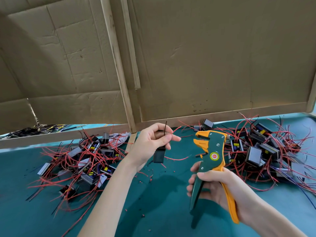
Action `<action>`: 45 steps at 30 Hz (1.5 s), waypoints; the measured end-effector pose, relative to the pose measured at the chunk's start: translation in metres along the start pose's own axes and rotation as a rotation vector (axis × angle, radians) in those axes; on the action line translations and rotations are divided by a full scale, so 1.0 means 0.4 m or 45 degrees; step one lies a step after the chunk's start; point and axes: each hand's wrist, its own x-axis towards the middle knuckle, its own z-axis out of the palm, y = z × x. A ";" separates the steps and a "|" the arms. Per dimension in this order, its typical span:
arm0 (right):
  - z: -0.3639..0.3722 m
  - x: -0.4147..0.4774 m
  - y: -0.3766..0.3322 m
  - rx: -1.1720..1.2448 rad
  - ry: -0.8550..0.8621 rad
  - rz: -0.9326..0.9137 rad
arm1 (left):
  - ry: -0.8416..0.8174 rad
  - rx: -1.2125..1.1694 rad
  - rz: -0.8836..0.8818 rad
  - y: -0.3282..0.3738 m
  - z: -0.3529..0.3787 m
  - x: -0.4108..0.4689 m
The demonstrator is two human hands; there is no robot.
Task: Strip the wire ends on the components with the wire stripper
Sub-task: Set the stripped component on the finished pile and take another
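Green-and-orange wire stripper point(211, 151), jaws gaping, is resting in the curled grip of right hand point(220, 187) | left hand point(150, 144) grip is pinching thin dark wire point(165, 128) upright for insertion.

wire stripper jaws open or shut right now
Open. The wire stripper shows its orange jaws apart with a clear gap and nothing between them; the right hand holds its handles spread.

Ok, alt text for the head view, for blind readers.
The left hand pinches the dark wire of a black component beside the green-and-orange wire stripper in the right hand, over a teal table heaped with red-wired components.
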 end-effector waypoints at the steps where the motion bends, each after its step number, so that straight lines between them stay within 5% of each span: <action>1: 0.000 -0.002 -0.003 -0.011 -0.023 -0.005 | -0.015 -0.012 -0.005 0.006 0.001 -0.001; 29: 0.026 -0.039 -0.029 -0.329 -0.309 -0.025 | -0.335 0.068 -0.103 0.034 -0.015 -0.015; 39: 0.040 -0.043 -0.011 -0.494 -0.166 -0.046 | -0.398 0.091 -0.121 0.036 -0.032 -0.017; 45: 0.037 -0.030 0.014 -0.398 0.126 -0.152 | -0.381 -0.289 -0.213 0.019 -0.009 -0.012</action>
